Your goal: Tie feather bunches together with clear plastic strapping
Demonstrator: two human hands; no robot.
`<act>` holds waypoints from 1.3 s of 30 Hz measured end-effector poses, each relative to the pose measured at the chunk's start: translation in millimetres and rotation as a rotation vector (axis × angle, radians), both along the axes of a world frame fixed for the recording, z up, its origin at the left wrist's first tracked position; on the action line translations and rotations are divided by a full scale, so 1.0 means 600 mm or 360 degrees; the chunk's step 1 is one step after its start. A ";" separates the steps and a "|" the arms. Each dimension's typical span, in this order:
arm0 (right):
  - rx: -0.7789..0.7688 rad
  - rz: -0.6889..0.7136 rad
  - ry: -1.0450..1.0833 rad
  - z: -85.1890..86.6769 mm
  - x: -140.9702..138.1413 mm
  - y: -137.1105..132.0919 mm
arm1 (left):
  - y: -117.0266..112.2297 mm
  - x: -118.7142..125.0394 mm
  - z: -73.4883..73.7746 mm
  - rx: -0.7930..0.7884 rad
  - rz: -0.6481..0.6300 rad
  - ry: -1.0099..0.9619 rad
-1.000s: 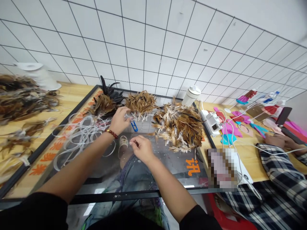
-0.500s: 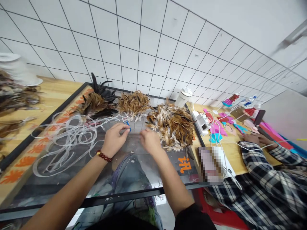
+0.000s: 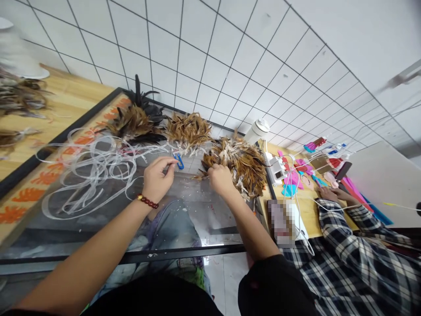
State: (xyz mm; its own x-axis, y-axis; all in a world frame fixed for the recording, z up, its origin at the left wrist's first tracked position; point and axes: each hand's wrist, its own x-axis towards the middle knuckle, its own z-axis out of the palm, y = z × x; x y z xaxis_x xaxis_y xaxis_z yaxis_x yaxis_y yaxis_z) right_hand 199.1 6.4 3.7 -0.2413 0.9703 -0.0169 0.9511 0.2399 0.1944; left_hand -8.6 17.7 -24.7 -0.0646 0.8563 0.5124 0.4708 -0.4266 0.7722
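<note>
Curled fingers of the right hand (image 3: pixel 220 177) reach into the near left edge of the large brown-and-white feather pile (image 3: pixel 248 164); whether they pinch any feathers cannot be told. Thumb and forefinger of the left hand (image 3: pixel 158 179) are drawn almost together, just beside a small blue U-shaped tool (image 3: pixel 180 162) lying on the glass tabletop (image 3: pixel 194 195); anything between those fingertips is too small to make out. A dark red bead bracelet (image 3: pixel 148 201) circles the left wrist. Behind the blue tool sits a smaller brown feather bunch (image 3: pixel 189 130), and left of that a brown bunch with long black plumes (image 3: pixel 133 123). Loose loops of translucent white ribbon (image 3: pixel 95 164) spread left of the left hand.
</note>
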 end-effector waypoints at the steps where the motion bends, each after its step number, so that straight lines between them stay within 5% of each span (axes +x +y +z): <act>1: -0.0018 0.0035 0.0020 0.001 -0.003 -0.015 | 0.000 0.000 -0.001 0.0006 -0.0003 -0.0002; 9: -0.0279 0.0156 0.0471 0.033 0.004 -0.104 | -0.002 0.009 -0.013 0.0054 -0.0088 -0.0015; 15: -0.0099 -0.0307 0.0454 0.046 0.037 -0.078 | -0.003 0.010 -0.014 -0.0036 -0.0106 -0.0020; 19: -0.0232 -0.0332 0.0359 0.026 0.032 -0.071 | -0.002 0.009 -0.016 -0.0018 -0.0119 -0.0025; 28: -0.0238 -0.0681 0.1184 0.003 0.061 -0.049 | -0.003 0.010 -0.016 -0.0046 -0.0188 0.0000; 33: 0.0136 -0.0528 0.0768 0.027 0.033 -0.106 | -0.004 0.012 -0.016 -0.0043 -0.0198 -0.0003; 37: -0.0096 -0.0018 0.0473 0.018 -0.039 -0.126 | -0.004 0.014 -0.018 0.0048 -0.0228 0.0014; 39: -0.0088 -0.0082 0.0318 0.006 -0.064 -0.101 | -0.003 0.014 -0.018 0.0071 -0.0226 0.0014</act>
